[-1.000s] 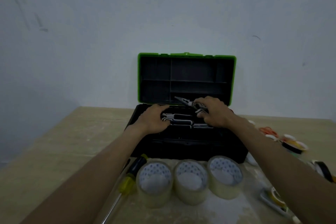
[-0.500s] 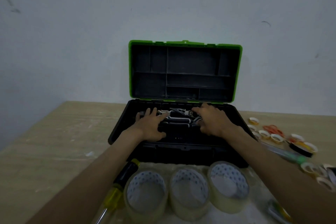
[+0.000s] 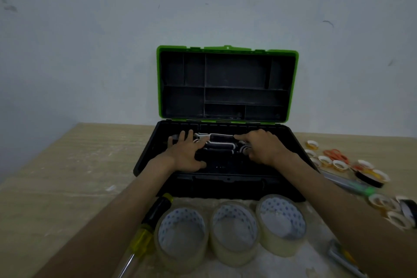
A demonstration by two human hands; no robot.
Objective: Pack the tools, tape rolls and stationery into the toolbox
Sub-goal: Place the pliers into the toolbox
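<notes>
Two hands lie apart at frame centre inside the black plastic toolbox (image 3: 228, 180). The left hand (image 3: 186, 155) is flat with fingers spread on the rounded black-white plier handles (image 3: 220, 142). I cannot tell whether the right hand (image 3: 262, 149) grips them.

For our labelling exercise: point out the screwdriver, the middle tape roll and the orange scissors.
screwdriver (image 3: 143, 237): head view, yellow handle.
middle tape roll (image 3: 234, 255): head view, front outer wall.
orange scissors (image 3: 338, 156): head view, handles.

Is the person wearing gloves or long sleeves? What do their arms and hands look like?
No gloves and no sleeves in view. The left hand and right hand are bare, with no rings, watch or bracelet to be seen. The left arm and right arm are bare too, down to the picture's bottom edge. The light is dim, so tiny marks would not show.
</notes>
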